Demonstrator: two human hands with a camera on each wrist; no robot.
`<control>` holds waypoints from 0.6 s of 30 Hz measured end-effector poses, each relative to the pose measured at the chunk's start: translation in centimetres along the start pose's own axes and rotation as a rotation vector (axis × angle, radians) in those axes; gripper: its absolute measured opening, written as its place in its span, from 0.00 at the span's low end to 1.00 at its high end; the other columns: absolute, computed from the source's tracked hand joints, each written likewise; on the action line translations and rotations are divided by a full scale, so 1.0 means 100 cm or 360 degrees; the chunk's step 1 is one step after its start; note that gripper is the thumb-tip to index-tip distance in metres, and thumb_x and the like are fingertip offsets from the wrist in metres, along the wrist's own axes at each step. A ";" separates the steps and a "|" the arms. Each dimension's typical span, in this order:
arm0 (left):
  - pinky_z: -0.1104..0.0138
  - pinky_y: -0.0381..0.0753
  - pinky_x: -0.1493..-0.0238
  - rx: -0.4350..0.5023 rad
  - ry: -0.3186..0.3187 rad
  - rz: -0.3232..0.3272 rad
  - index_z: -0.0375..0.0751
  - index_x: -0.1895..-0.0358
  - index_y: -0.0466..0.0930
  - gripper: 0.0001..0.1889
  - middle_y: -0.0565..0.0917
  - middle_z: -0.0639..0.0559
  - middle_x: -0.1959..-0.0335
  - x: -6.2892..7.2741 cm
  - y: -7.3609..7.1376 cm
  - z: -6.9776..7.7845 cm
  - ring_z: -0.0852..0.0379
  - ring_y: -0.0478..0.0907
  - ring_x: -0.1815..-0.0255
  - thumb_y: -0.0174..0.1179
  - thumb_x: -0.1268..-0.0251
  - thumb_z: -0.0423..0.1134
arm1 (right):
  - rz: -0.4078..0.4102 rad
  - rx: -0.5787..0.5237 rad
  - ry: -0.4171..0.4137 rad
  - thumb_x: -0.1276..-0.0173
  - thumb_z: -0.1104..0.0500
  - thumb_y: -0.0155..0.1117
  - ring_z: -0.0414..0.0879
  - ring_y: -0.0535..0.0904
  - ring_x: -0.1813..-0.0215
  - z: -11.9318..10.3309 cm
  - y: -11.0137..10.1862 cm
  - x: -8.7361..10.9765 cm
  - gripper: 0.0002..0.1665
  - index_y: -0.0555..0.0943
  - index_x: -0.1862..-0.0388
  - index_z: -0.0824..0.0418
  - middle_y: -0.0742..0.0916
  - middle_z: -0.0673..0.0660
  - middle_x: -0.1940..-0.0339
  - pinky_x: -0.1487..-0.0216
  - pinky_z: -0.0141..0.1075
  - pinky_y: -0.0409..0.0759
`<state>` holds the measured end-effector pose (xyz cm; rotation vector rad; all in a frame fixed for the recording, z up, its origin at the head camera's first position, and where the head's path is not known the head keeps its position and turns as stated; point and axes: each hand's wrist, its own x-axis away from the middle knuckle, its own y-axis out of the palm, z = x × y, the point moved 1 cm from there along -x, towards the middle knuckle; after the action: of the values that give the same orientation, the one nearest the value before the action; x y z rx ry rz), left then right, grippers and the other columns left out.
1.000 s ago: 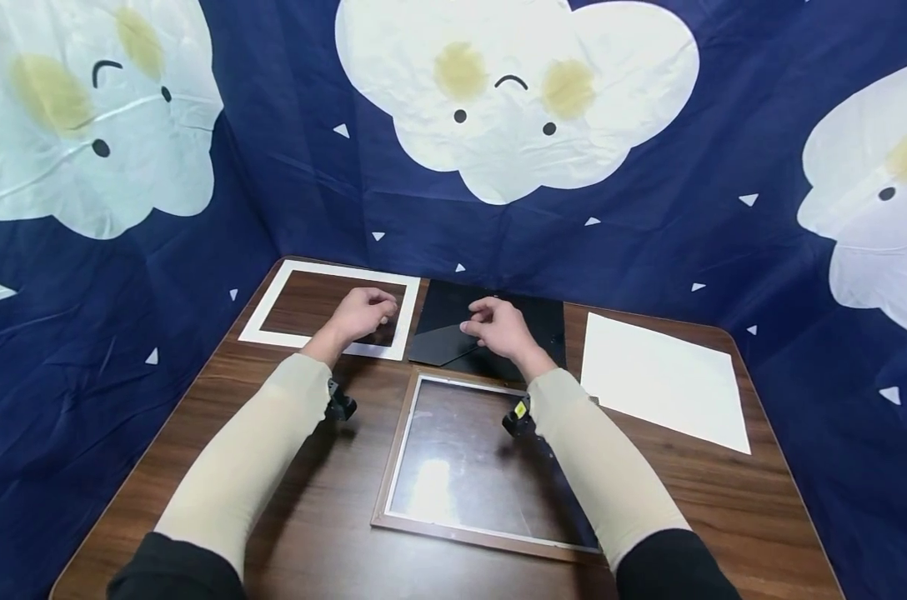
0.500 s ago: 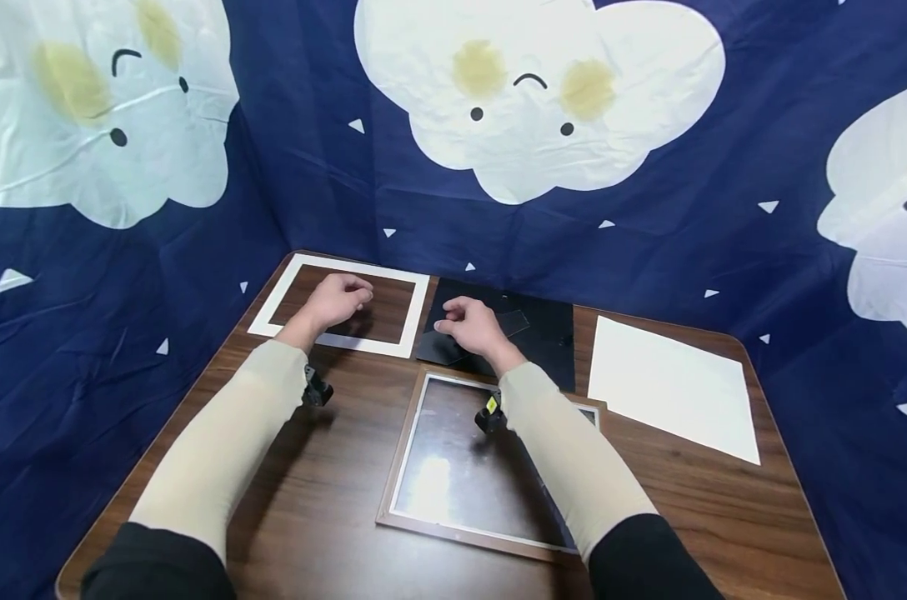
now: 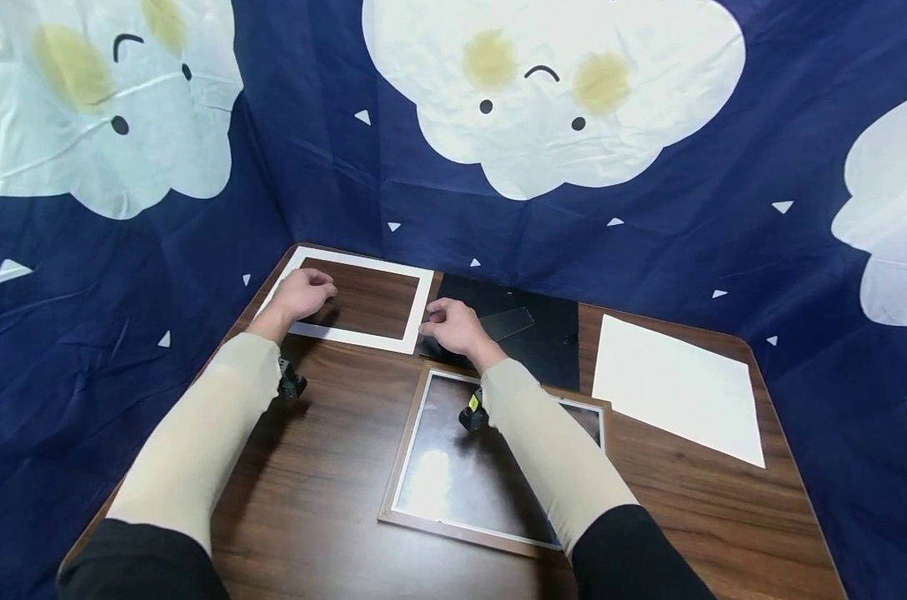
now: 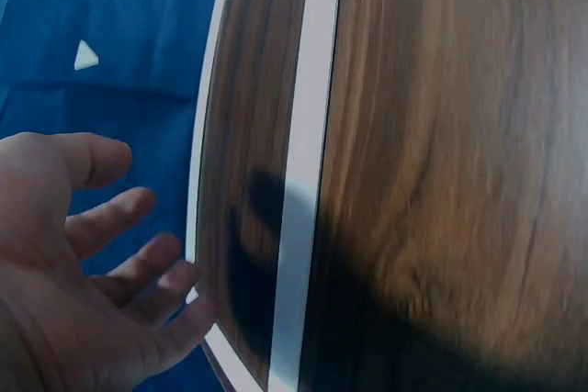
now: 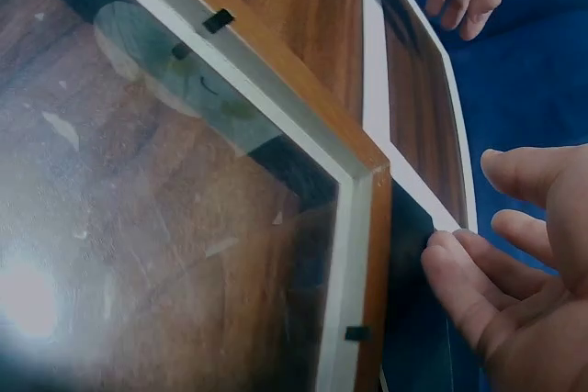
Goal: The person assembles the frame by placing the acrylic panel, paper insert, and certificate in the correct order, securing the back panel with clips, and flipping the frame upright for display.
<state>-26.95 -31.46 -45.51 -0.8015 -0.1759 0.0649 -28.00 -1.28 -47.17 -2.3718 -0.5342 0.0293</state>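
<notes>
A white rectangular mat border (image 3: 416, 312) lies at the back left of the table. Over its left end hovers my left hand (image 3: 303, 293), fingers loosely bent; the left wrist view shows nothing held in that hand (image 4: 101, 273). My right hand (image 3: 457, 327) is above the left part of a black board (image 3: 547, 337), close to the mat's right side. Seen from the right wrist, the right hand's fingertips (image 5: 446, 250) overlap the mat's corner; contact is unclear, and nothing shows in the grasp. A wooden picture frame (image 3: 403, 450) with a clear pane lies below the right forearm.
A white sheet (image 3: 678, 387) lies on the right side of the wood-grain table (image 3: 311, 483). Across the black board runs a narrow flap (image 3: 509, 322), partly behind the right hand. A blue curtain (image 3: 311, 167) with cloud prints stands along the table's back and sides.
Both hands have moved left: the left one from the mat's right side to its left end, the right one from the middle of the black board to its left edge. The camera view has shifted slightly.
</notes>
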 end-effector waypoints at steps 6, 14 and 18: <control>0.44 0.65 0.29 -0.0101 -0.0109 0.0149 0.28 0.35 0.74 0.26 0.73 0.26 0.35 -0.001 -0.012 -0.019 0.30 0.66 0.31 0.51 0.28 0.43 | -0.0050 0.0045 0.0030 0.31 0.54 0.68 0.52 0.83 0.45 -0.004 0.006 -0.001 0.27 0.79 0.35 0.63 0.87 0.58 0.49 0.39 0.43 0.79; 0.44 0.65 0.27 -0.0152 -0.0329 0.0191 0.25 0.33 0.71 0.30 0.70 0.23 0.32 0.000 -0.018 -0.034 0.29 0.65 0.30 0.49 0.29 0.45 | -0.0123 0.0142 0.0060 0.32 0.53 0.68 0.50 0.81 0.45 -0.010 0.008 -0.005 0.30 0.78 0.33 0.63 0.87 0.56 0.47 0.40 0.42 0.79; 0.43 0.65 0.29 -0.0192 -0.0399 0.0157 0.23 0.34 0.70 0.31 0.70 0.23 0.33 0.002 -0.021 -0.038 0.27 0.65 0.32 0.47 0.28 0.47 | -0.0148 0.0196 0.0085 0.31 0.52 0.67 0.50 0.81 0.43 -0.012 0.009 -0.008 0.32 0.77 0.32 0.62 0.86 0.56 0.45 0.39 0.42 0.79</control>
<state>-26.05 -35.57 -46.51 -0.9212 -0.3801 0.2506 -28.20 -2.92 -46.89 -2.2194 -0.5995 -0.0418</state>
